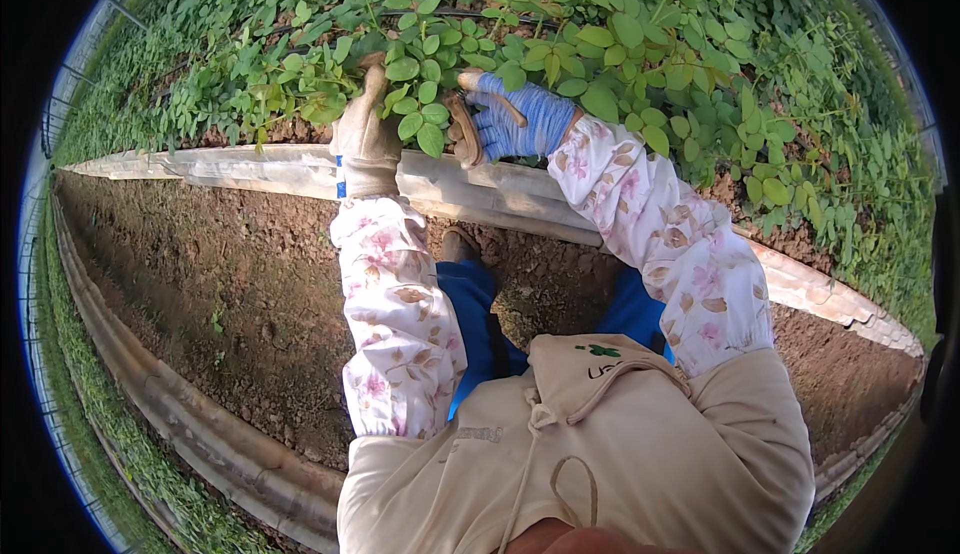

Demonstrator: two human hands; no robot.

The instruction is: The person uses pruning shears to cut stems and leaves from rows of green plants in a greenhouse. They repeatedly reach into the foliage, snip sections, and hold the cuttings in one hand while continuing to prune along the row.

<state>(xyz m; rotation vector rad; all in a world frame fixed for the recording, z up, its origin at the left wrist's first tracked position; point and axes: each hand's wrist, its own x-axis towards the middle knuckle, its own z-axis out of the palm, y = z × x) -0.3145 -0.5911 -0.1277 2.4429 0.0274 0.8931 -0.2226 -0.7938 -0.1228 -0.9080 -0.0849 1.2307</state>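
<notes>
My left hand [369, 123], in a tan work glove, reaches into the near edge of a bed of leafy green plants [431, 108]. Its fingertips are partly behind leaves, and whether they grip a stem cannot be told. To its right is my right hand [510, 119], in a blue knitted glove with brown finger coatings. Its fingers are curled around something dark that is mostly hidden, perhaps a small tool. Several leafy shoots stand between the two hands. Floral sleeve covers reach from both wrists to above the elbows.
A pale, low border of overlapping panels [480, 186] runs along the bed just below my hands. Bare soil forms a path [247, 276] under me, where a shoe [459, 244] shows. A second border [195, 411] edges the path behind. Black drip hoses [517, 18] lie among the plants.
</notes>
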